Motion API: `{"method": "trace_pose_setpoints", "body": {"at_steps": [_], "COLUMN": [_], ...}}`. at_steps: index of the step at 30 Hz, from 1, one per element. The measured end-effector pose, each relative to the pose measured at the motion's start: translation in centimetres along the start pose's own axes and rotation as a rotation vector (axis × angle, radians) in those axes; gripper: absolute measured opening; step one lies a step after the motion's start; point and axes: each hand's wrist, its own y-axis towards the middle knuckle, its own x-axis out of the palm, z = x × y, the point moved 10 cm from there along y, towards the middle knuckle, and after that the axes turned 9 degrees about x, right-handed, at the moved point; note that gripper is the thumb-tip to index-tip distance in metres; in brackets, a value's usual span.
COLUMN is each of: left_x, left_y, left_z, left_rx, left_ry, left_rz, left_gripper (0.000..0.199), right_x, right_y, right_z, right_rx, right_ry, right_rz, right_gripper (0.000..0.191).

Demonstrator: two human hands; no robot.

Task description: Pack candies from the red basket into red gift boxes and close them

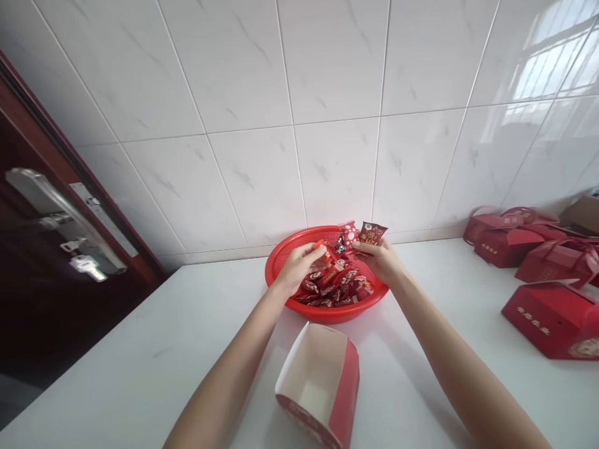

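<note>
A round red plastic basket [339,318] stands against the tiled wall, with many small wrapped candies [330,288] heaped in it. Over its left side, my left hand [299,267] is closed on a bright red candy packet [326,251]. At the right rim, my right hand [381,259] pinches a dark brown candy packet [372,232]; a pink dotted packet [349,234] is at its fingertips too. Nearer to me, between my forearms, an open red paper box [349,390] shows its bare pale inside.
Several folded red gift boxes [555,318] stand along the right of the white table [201,349]. A brown cardboard box [583,215] is behind them. To the left is a dark red door with a metal handle [56,221] and hanging keys [88,267].
</note>
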Motion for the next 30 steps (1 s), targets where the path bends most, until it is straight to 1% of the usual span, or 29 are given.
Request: {"method": "trace_pose_setpoints", "body": {"at_steps": [4, 7, 10, 16, 22, 27, 30], "left_x": [-0.3, -0.7, -1.0, -0.6, -0.3, -0.6, -0.3], "left_y": [-0.9, -1.1, -1.2, -1.4, -1.3, -1.3, -1.3], "left_z": [-0.5, -0.4, 0.0, 0.3, -0.1, -0.2, 0.0], "left_rx": [-0.036, -0.041, -0.018, 0.019, 0.026, 0.030, 0.034], "left_ry": [-0.055, -0.078, -0.096, -0.116, -0.131, -0.140, -0.137], "left_rz": [0.065, 0.109, 0.134, 0.114, 0.084, 0.108, 0.089], "left_gripper": [0.055, 0.051, 0.045, 0.041, 0.041, 0.035, 0.036], "right_x": [0.7, 1.0, 1.1, 0.7, 0.8, 0.5, 0.4], "right_y": [-0.3, -0.4, -0.4, -0.1, -0.2, -0.1, -0.1], "right_z": [0.1, 0.2, 0.3, 0.8, 0.9, 0.8, 0.7], "right_rx": [0.020, 0.023, 0.032, 0.051, 0.059, 0.053, 0.052], "right_ry": [-0.013, -0.025, -0.046, -0.090, -0.119, -0.132, -0.154], "right_rz": [-0.046, -0.068, -0.078, -0.068, -0.070, -0.044, -0.029], "right_gripper": [0.030, 0.028, 0.028, 0.031, 0.036, 0.037, 0.034]}}
